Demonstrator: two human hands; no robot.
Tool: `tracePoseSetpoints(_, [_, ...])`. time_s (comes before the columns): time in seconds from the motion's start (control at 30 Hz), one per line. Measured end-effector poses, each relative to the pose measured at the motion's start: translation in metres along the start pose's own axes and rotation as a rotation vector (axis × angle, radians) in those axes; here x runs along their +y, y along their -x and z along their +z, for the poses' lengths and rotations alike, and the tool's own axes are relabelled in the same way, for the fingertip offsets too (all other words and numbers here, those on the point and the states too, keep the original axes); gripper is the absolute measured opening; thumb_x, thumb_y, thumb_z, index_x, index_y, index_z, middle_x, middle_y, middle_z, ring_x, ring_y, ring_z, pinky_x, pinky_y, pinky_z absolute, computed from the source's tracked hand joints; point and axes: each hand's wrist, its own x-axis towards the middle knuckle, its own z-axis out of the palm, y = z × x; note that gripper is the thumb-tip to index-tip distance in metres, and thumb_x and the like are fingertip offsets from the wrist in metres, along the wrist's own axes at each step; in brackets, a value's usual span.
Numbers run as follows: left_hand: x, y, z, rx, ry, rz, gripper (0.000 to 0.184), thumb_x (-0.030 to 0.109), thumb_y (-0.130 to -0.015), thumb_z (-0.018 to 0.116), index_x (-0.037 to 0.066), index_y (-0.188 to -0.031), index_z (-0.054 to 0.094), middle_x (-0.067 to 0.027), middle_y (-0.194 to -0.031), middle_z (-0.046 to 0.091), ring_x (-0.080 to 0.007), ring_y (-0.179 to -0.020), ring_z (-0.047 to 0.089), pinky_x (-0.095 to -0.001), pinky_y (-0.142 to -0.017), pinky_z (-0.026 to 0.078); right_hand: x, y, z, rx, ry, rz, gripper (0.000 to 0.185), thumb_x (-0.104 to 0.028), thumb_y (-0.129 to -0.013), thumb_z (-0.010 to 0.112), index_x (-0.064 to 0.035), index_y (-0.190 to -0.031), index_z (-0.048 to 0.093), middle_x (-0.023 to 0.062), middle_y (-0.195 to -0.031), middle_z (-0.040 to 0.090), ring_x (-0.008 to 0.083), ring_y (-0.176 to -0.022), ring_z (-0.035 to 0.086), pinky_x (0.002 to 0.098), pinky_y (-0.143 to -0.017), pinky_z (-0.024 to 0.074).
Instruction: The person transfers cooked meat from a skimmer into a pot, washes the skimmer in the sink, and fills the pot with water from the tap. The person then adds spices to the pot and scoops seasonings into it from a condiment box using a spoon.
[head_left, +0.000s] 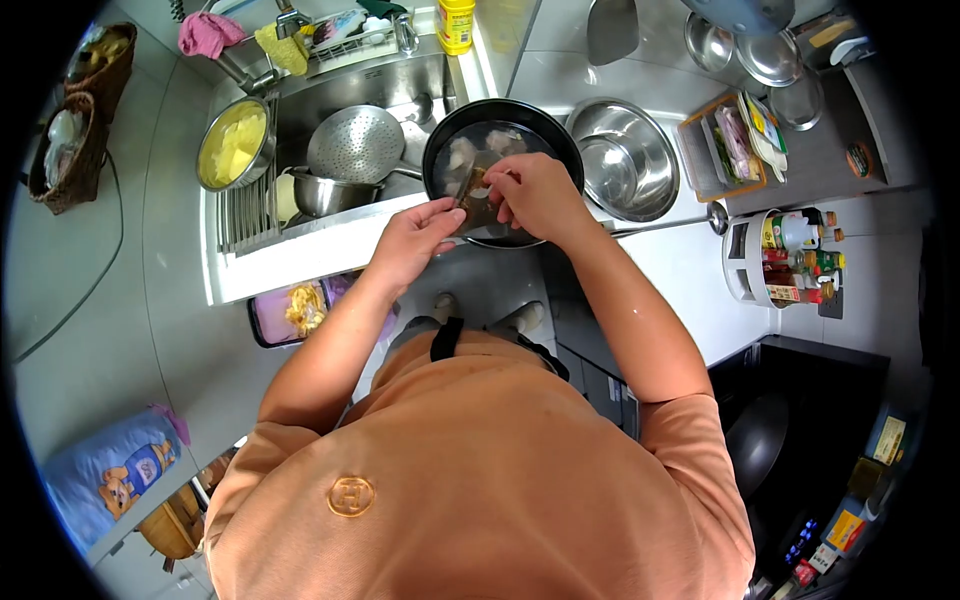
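Observation:
A dark pan with pale pieces of food in liquid stands between the sink and a steel bowl. Over its near side, my left hand pinches a small clear packet between thumb and fingers. My right hand reaches over the pan from the right, its fingers curled at the packet's top, touching or very near it. Whatever those right fingers hold is too small to make out. Some brownish bits seem to show inside the packet.
Left of the pan, the sink holds a colander, a steel pot and a bowl of yellow pieces. On the right are a steel bowl, a ladle and a bottle rack. Below the sink edge is a bin.

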Motion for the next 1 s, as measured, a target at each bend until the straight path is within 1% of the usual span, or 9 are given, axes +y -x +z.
tracePoseSetpoints(0.07, [-0.001,-0.001,0.001,0.003,-0.013,-0.003,0.054,0.028,-0.086,0.067,-0.003,-0.127,0.050,-0.0061,-0.106,0.063,-0.0103,-0.093,0.059,-0.0253,-0.078,0.049,0.005,-0.001,0.006,0.068,0.013,-0.019,0.020,-0.012,-0.087,0.053,0.0028,-0.086,0.066,0.0112,-0.067,0.065,0.0192,-0.051,0.064,0.0318,-0.053,0.0504])
tracePoseSetpoints(0.13, [-0.002,-0.002,0.002,0.000,-0.026,-0.008,0.056,0.030,-0.086,0.067,-0.004,-0.127,0.050,-0.0065,-0.106,0.062,-0.0112,-0.093,0.059,-0.0258,-0.078,0.049,0.011,-0.003,0.011,0.152,0.068,-0.106,0.019,-0.012,-0.087,0.053,0.0028,-0.088,0.066,0.0132,-0.068,0.065,0.0209,-0.053,0.064,0.0323,-0.055,0.0506])
tracePoseSetpoints(0.23, [0.003,0.002,0.010,-0.001,-0.092,-0.023,0.047,0.024,-0.091,0.061,-0.003,-0.128,0.049,-0.0043,-0.113,0.060,-0.0092,-0.096,0.057,-0.0262,-0.081,0.051,0.018,-0.006,0.016,0.248,0.153,-0.221,0.018,-0.012,-0.087,0.054,0.0024,-0.089,0.066,0.0157,-0.068,0.065,0.0227,-0.054,0.065,0.0328,-0.056,0.0506])
tracePoseSetpoints(0.27, [0.002,0.001,0.012,-0.002,-0.084,-0.017,0.048,0.024,-0.091,0.061,-0.003,-0.128,0.049,-0.0042,-0.112,0.060,-0.0092,-0.095,0.057,-0.0261,-0.081,0.051,0.019,-0.006,0.016,0.274,0.181,-0.258,0.018,-0.012,-0.087,0.054,0.0022,-0.089,0.066,0.0165,-0.068,0.065,0.0232,-0.055,0.066,0.0330,-0.057,0.0506])
tracePoseSetpoints(0.53, [0.005,-0.004,0.013,0.008,-0.027,-0.026,0.045,0.026,-0.090,0.061,-0.001,-0.125,0.052,-0.0038,-0.109,0.061,-0.0095,-0.093,0.058,-0.0267,-0.079,0.051,0.026,0.009,0.006,0.280,-0.021,-0.236,0.016,-0.011,-0.088,0.055,0.0013,-0.094,0.065,0.0117,-0.069,0.066,0.0165,-0.056,0.065,0.0281,-0.055,0.0505])
tracePoseSetpoints(0.63, [0.008,-0.003,0.016,0.013,-0.009,-0.015,0.049,0.028,-0.088,0.064,-0.003,-0.124,0.053,-0.0074,-0.107,0.063,-0.0117,-0.093,0.059,-0.0247,-0.077,0.050,0.028,0.013,0.003,0.278,-0.100,-0.203,0.017,-0.010,-0.089,0.055,0.0023,-0.096,0.065,0.0113,-0.073,0.066,0.0147,-0.057,0.065,0.0261,-0.055,0.0511])
tracePoseSetpoints(0.67, [0.009,-0.003,0.017,0.011,-0.007,-0.025,0.048,0.028,-0.088,0.064,-0.003,-0.123,0.053,-0.0073,-0.107,0.063,-0.0117,-0.093,0.059,-0.0246,-0.077,0.050,0.029,0.015,0.002,0.276,-0.135,-0.187,0.017,-0.010,-0.089,0.055,0.0027,-0.096,0.065,0.0113,-0.074,0.067,0.0143,-0.057,0.064,0.0255,-0.055,0.0514])
tracePoseSetpoints(0.93, [0.014,-0.008,0.015,0.002,-0.017,-0.042,0.044,0.028,-0.089,0.063,-0.002,-0.121,0.056,-0.0066,-0.106,0.063,-0.0110,-0.089,0.060,-0.0240,-0.077,0.051,0.035,0.022,-0.009,0.231,-0.397,-0.149,0.017,-0.008,-0.092,0.053,0.0012,-0.100,0.064,0.0102,-0.083,0.066,0.0137,-0.066,0.064,0.0248,-0.058,0.0528])
tracePoseSetpoints(1.0, [0.014,-0.008,0.011,0.016,-0.004,-0.046,0.037,0.028,-0.090,0.061,0.001,-0.115,0.059,-0.0034,-0.101,0.062,-0.0107,-0.087,0.058,-0.0270,-0.080,0.052,0.037,0.024,-0.012,0.224,-0.478,-0.147,0.017,-0.008,-0.093,0.052,0.0011,-0.101,0.064,0.0100,-0.084,0.066,0.0137,-0.069,0.064,0.0250,-0.060,0.0533])
